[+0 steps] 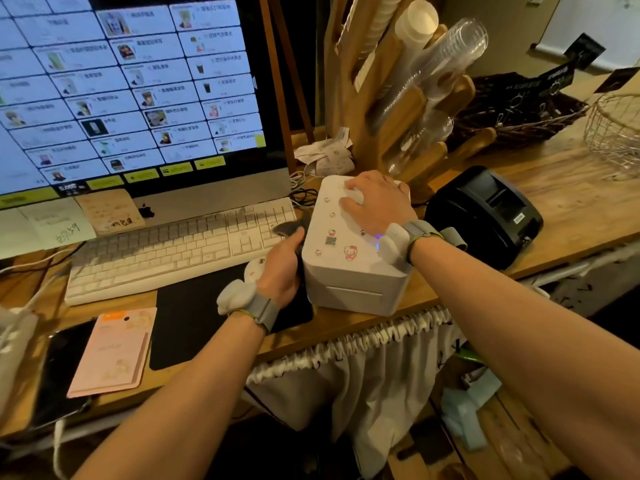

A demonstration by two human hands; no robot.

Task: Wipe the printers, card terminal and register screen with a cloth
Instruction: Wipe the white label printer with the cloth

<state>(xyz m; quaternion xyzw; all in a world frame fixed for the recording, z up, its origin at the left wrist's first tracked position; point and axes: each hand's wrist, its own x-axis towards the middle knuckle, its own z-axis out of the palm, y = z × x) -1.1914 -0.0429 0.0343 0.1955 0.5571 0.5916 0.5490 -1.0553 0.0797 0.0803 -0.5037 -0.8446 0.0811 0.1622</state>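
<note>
We lay our right grip (375, 202), fingers flat and holding nothing, atop the white boxy stickered plastic printer (349, 282) on the wooden counter (571, 202), likely to steady it, while our left grip (282, 268) clutches the dark grey cloth (289, 228) against its left side.

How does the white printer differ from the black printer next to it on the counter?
The white printer is boxy with cartoon stickers on top; the black printer is rounded and shows no cartoon stickers. The white printer has the right hand resting on it and the left hand holding a dark cloth against its side; the black printer is untouched. Both sit on the wooden counter.
</note>
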